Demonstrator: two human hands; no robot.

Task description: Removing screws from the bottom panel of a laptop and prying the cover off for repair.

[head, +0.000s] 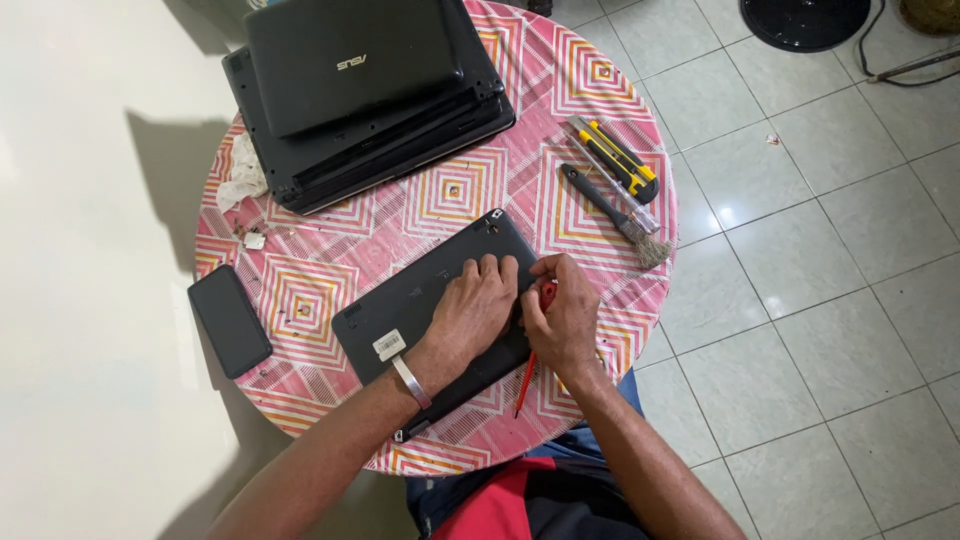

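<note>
Two hands at an upturned black laptop (425,305), centre of the frame.
The left hand (478,305) lies flat on its base, fingers spread; the right hand (560,315) pinches a red screwdriver (528,375) at its right edge, on the pink patterned table (590,80).

A home used as a repair spot: tiled floor (800,300), small round table (590,70) under a patterned cloth, stacked laptops (360,90), hand tools.
</note>
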